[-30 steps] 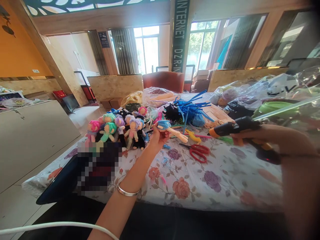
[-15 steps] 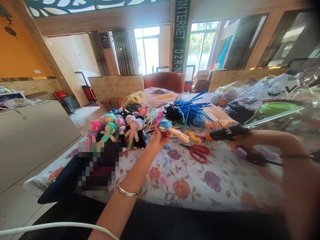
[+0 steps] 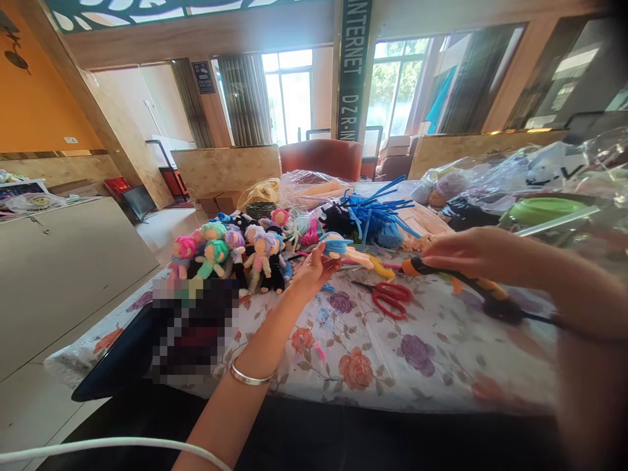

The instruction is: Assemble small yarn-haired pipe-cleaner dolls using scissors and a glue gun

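Observation:
My left hand (image 3: 316,268) is closed on a small doll (image 3: 336,245) with blue hair and pale legs that point right. On the right, a black and yellow glue gun (image 3: 471,282) rests on the tablecloth with its tip facing left. My right hand (image 3: 466,252) is over the gun, fingers stretched out and no longer wrapped round its handle. A clear glue stick (image 3: 559,221) shows behind that hand. Red-handled scissors (image 3: 390,297) lie between the hands, beside a yellow piece (image 3: 381,267).
Several finished dolls (image 3: 260,255) stand crowded at the left. Blue pipe cleaners (image 3: 380,212) and peach bundles (image 3: 424,226) are heaped behind my hands. A green bowl (image 3: 544,212) and plastic bags are at the right. A dark tray (image 3: 118,353) sits at the near left edge.
My right hand has loosened from the glue gun's handle and moved above it, fingers extending left. The doll in my left hand has shifted slightly right and turned.

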{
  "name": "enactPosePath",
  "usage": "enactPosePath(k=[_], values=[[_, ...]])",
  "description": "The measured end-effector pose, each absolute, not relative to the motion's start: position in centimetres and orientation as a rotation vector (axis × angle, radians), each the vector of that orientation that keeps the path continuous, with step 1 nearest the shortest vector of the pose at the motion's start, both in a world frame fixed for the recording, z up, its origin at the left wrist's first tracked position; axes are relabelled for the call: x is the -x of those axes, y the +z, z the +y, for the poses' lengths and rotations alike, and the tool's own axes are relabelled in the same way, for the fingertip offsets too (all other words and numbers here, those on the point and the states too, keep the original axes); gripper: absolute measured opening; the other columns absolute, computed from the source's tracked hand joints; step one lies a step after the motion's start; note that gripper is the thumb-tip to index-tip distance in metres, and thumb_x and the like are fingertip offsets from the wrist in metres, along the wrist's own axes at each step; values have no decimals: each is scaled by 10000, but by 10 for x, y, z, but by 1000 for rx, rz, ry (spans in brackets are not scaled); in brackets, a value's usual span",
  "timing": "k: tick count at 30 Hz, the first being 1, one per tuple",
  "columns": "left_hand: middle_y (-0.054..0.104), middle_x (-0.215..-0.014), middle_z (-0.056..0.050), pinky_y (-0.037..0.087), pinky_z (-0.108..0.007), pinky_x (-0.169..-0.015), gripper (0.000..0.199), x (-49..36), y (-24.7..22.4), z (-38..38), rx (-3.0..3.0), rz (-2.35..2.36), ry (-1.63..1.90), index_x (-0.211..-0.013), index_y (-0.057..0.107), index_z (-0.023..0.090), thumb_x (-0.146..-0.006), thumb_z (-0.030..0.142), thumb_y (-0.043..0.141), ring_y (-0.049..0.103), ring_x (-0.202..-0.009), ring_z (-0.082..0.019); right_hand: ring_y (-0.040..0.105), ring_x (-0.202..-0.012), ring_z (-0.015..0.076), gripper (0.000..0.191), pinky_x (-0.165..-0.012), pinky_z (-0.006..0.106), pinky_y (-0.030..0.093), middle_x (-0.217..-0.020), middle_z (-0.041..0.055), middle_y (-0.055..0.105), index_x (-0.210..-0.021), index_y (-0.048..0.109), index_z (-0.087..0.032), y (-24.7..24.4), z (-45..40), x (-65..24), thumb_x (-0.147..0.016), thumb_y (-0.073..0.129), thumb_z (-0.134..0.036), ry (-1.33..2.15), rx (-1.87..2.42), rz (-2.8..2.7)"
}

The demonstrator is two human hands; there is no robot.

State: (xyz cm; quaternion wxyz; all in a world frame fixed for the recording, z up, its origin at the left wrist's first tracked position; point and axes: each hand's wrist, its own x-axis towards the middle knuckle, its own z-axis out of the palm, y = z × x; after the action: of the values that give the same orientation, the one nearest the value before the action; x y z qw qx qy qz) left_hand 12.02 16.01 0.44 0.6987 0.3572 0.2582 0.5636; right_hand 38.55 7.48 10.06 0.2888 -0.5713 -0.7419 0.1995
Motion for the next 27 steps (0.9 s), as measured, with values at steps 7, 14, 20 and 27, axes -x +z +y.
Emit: enactPosePath(k=[7, 14, 20, 27], values=[[687, -934, -17, 486, -244, -765, 441, -117, 6, 151, -1080, 339, 1171, -1104, 628, 224, -701, 374, 725, 636, -750, -113, 611, -691, 168, 206, -643, 264, 394, -804, 33, 690, -923, 664, -218, 77, 96, -318, -856, 548, -375, 108, 1315, -2090], [637, -1181, -18, 447, -277, -906, 616, -117, 10, 143, -1230, 275, 1135, -1334, 474, 320, -753, 321, 678, 595, -1046, -165, 579, -580, 128, 144, -584, 237, 403, -777, 26, 674, -855, 609, -199, 60, 106, -306, -897, 506, -290, -122, 1112, -2082], [667, -1094, -20, 427, -330, -960, 559, -116, 9, 145, -1205, 331, 1116, -1234, 569, 294, -697, 287, 723, 603, -1060, -198, 606, -645, 130, 160, -608, 234, 433, -831, 30, 684, -854, 628, -207, 57, 107, -306, -912, 490, -263, -194, 1014, -2051], [662, -872, 18, 461, -285, -832, 421, -119, 11, 141, -1245, 438, 1163, -995, 664, 236, -597, 207, 796, 616, -813, -131, 637, -733, 152, 168, -674, 259, 485, -846, 36, 695, -747, 674, -209, 57, 105, -302, -861, 569, -273, -234, 919, -1998]])
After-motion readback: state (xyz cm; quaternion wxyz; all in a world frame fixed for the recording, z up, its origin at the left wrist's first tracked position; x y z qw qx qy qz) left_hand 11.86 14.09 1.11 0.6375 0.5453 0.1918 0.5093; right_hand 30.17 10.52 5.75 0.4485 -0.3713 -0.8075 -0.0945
